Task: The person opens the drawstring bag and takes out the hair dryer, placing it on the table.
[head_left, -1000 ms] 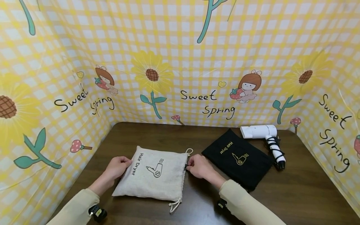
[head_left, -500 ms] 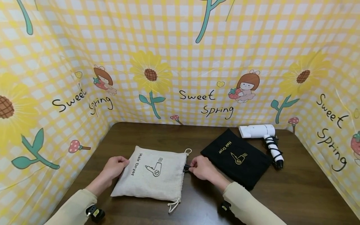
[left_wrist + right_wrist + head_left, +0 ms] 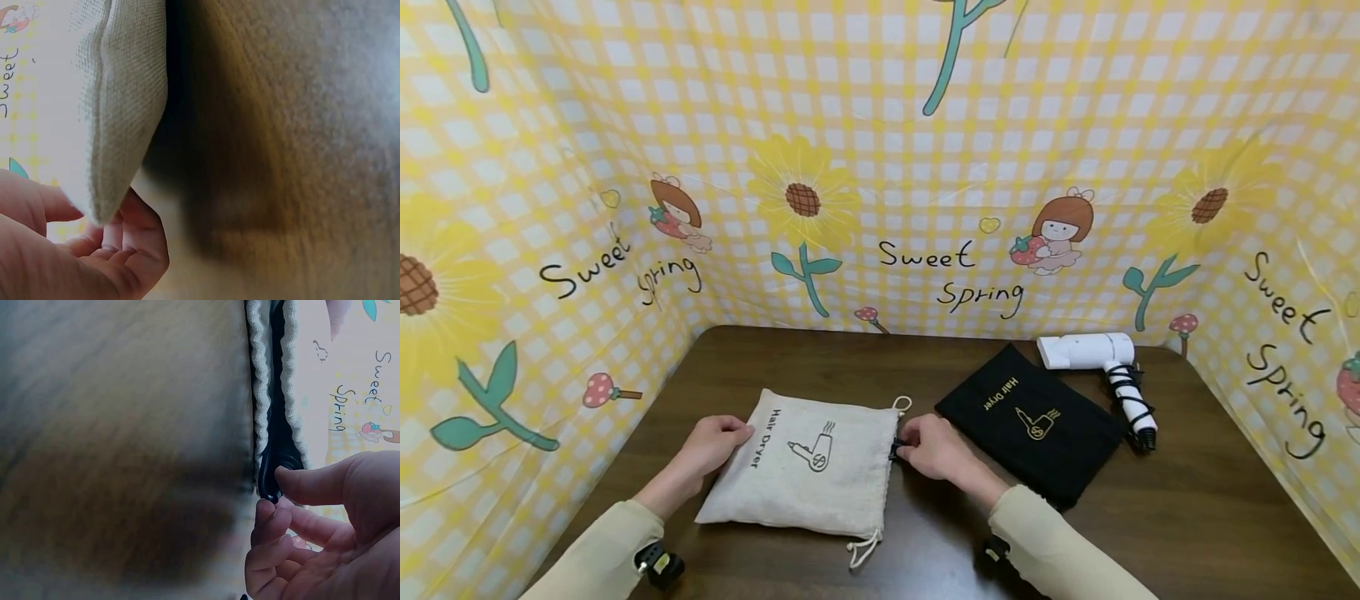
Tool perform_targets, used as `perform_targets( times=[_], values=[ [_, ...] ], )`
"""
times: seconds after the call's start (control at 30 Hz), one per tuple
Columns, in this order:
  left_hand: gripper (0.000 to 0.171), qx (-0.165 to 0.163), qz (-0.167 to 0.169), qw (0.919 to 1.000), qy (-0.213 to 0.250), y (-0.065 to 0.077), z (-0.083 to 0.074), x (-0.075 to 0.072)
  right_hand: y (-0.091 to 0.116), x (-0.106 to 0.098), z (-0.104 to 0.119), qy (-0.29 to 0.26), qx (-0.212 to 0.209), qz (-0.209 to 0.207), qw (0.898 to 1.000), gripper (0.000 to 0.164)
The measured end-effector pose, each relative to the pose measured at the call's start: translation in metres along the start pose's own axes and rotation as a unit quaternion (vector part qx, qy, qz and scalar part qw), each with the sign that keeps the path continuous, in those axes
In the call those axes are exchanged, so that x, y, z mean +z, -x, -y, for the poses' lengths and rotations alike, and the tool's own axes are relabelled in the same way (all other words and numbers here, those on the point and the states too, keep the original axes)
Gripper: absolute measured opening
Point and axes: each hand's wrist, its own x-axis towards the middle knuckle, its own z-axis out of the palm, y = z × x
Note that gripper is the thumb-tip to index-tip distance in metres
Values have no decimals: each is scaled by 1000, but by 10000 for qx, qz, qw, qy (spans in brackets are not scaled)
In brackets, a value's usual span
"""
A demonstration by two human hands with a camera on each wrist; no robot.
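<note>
A plump beige drawstring bag (image 3: 842,492), printed "Hair Dryer", lies on the table with its mouth to the right. At its closed end, my left hand (image 3: 709,450) pinches the edge between thumb and fingers; the left wrist view has the cloth corner (image 3: 100,200) between them. Thumb and fingertips of my right hand (image 3: 936,450) pinch a looped black cord (image 3: 269,478) at the bag's mouth. Inside the parted, wavy rims of the mouth (image 3: 292,375), something dark shows; the rest of the contents is hidden by the cloth.
Right of my right hand lies a flat black "Hair Dryer" pouch (image 3: 1000,442). Behind it is a white hair dryer (image 3: 1086,351) with black cord wound round its handle. White drawstrings (image 3: 867,547) hang from the bag's near corner. A yellow checked cloth (image 3: 880,167) walls the table (image 3: 820,354).
My right hand drew the black cord slightly out to the right, then came back left, close to the bag's mouth. My left hand stays at the closed end, and the bag barely moves.
</note>
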Motion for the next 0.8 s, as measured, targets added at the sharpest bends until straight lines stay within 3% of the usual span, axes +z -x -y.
perform_targets(
  times=[0.4, 0.8],
  values=[
    [23, 134, -198, 9997, -90, 0, 2, 1, 3, -1, 0, -19, 193, 295, 9994, 5],
    [24, 78, -214, 9997, -62, -2, 4, 0, 15, -8, -6, -119, 234, 302, 9992, 6]
  ],
)
